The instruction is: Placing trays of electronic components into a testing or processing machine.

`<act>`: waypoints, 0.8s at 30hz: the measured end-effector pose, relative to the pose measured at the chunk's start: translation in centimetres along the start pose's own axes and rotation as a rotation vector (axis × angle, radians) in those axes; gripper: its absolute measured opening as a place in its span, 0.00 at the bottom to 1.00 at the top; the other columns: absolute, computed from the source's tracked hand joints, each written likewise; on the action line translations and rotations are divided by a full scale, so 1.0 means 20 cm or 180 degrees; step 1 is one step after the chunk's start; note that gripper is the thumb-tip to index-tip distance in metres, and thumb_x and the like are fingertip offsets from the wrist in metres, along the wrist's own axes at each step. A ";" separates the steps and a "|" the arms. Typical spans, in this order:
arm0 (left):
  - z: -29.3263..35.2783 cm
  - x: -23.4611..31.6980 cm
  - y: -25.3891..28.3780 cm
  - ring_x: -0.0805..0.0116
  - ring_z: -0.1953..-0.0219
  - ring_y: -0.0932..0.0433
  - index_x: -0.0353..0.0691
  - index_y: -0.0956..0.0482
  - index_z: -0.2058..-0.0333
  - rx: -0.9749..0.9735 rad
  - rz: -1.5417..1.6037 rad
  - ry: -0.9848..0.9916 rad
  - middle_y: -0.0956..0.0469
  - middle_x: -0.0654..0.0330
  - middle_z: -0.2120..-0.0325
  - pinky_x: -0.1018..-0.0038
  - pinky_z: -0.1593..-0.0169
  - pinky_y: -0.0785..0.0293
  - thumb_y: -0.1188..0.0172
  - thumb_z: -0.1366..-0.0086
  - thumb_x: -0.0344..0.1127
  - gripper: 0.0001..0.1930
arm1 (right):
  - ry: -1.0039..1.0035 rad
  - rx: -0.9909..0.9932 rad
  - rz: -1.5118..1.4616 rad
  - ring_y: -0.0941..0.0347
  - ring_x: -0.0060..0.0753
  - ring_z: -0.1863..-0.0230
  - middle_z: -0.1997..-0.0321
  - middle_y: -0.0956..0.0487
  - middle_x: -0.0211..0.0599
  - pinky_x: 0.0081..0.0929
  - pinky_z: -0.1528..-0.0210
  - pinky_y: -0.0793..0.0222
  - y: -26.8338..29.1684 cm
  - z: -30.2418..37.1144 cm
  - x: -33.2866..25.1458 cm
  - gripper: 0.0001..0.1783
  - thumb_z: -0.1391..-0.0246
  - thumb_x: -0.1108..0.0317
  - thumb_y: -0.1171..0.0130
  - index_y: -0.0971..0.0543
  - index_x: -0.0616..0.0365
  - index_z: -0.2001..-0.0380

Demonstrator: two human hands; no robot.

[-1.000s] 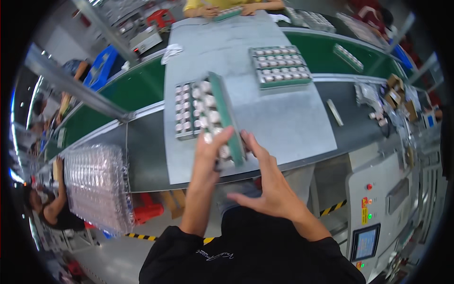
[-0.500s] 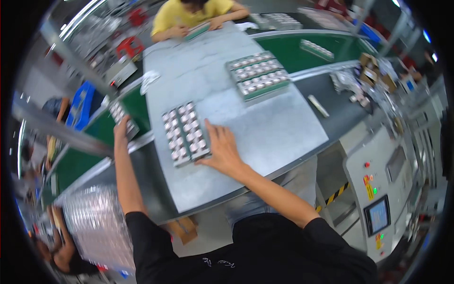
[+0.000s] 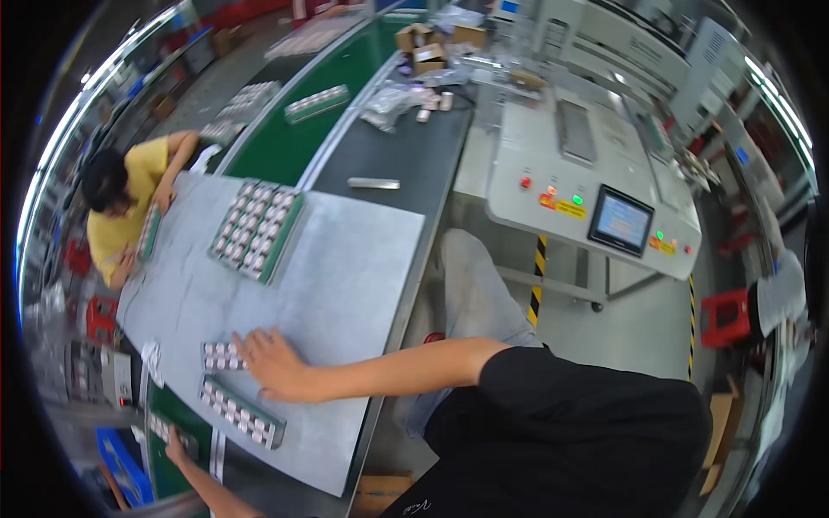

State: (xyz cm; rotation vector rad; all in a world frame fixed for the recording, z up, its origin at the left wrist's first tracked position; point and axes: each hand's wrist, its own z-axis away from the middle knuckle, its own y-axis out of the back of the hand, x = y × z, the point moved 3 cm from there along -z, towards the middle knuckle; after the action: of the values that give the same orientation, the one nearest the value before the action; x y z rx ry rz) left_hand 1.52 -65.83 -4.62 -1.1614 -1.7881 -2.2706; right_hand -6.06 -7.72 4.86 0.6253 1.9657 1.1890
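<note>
On the green belt at lower left, my left hand (image 3: 175, 447) grips one end of a narrow strip of pale parts (image 3: 160, 427). My right hand (image 3: 275, 367) lies across a strip of pinkish-white round parts (image 3: 222, 356) on the grey table (image 3: 354, 285), fingers at its far side and thumb at its near side. It covers that strip's right end. Closer to me rests a similar green-edged strip (image 3: 242, 413), slanted away from the first. Several more strips form a block (image 3: 256, 230) farther back on the table.
A person in yellow (image 3: 129, 194) sits across the table, holding a strip (image 3: 149, 231). Another strip (image 3: 317, 102) rides on the green conveyor (image 3: 285, 142). A pale bar (image 3: 374, 183) lies on the dark ledge. At right stands a machine with a screen (image 3: 621, 220).
The view has swung to the right, bringing the machine fully in. The strip under my right hand has turned apart from its neighbour. My left hand still holds its strip.
</note>
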 end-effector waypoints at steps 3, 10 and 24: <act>0.03 -0.16 0.18 0.56 0.66 0.18 0.19 0.16 0.62 0.0296 0.0049 0.0111 0.15 0.44 0.68 0.60 0.57 0.23 0.27 0.52 0.69 0.45 | 0.0088 0.0244 0.0275 0.34 0.40 0.44 0.47 0.26 0.42 0.42 0.44 0.39 -0.06 -0.04 -0.10 0.57 0.56 0.41 0.29 0.36 0.72 0.32; 0.06 0.12 0.36 0.41 0.41 0.24 0.28 0.21 0.48 0.1664 -0.1038 0.0794 0.19 0.38 0.49 0.47 0.37 0.33 0.37 0.53 0.81 0.55 | 0.0235 0.0749 0.0451 0.33 0.39 0.46 0.50 0.24 0.39 0.38 0.47 0.38 -0.16 -0.01 0.02 0.39 0.52 0.49 0.35 0.26 0.66 0.42; 0.74 1.69 -0.36 0.57 0.45 0.22 0.29 0.28 0.41 0.0791 0.1701 -0.2316 0.23 0.44 0.47 0.65 0.42 0.26 0.35 0.30 0.40 0.26 | -0.1578 -0.0806 -0.3534 0.21 0.33 0.54 0.55 0.16 0.39 0.29 0.51 0.27 0.97 1.08 1.30 0.34 0.46 0.40 0.29 0.17 0.61 0.51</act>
State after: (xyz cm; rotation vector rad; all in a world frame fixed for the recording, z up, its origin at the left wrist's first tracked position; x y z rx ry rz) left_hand -18.40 -37.05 9.20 -2.2464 -1.5541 -1.3687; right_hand -4.02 31.04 6.85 -0.2988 1.3310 0.4772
